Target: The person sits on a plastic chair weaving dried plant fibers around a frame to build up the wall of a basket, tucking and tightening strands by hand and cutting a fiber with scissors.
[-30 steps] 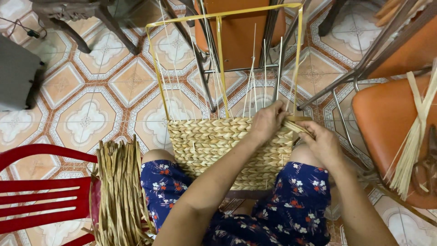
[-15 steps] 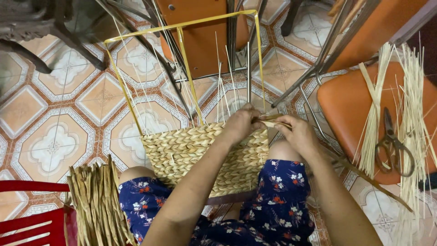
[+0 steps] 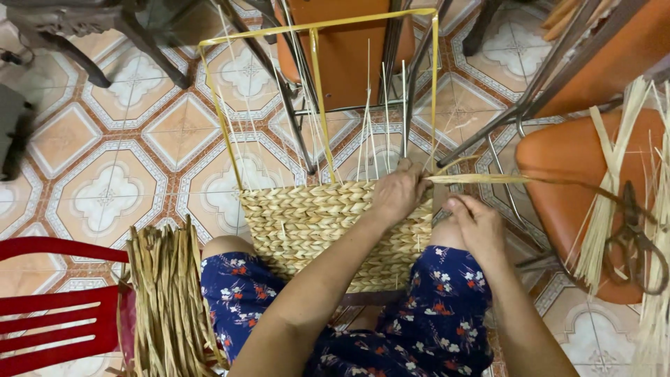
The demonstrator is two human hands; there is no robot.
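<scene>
A half-woven straw basket [image 3: 314, 220] rests between my knees, built on a yellow wire frame [image 3: 314, 42] with thin upright stakes. My left hand [image 3: 399, 192] presses on the top right edge of the weave and pinches a flat dried strand [image 3: 481, 179] that runs out to the right. My right hand [image 3: 476, 222] sits just right of the basket's corner, fingers curled at the same strand's base. Both forearms reach in from the bottom of the view over a blue flowered garment.
A bundle of dried brown strands [image 3: 167, 300] lies on a red plastic chair [image 3: 49, 307] at the left. An orange chair [image 3: 579, 167] at the right carries pale straw [image 3: 614, 202] and dark scissors [image 3: 635, 244]. Metal chair legs stand behind the frame on a patterned tile floor.
The view has shifted left and down. My left hand has pulled the strand out taut to the right, and my right hand has dropped lower beside the basket's corner.
</scene>
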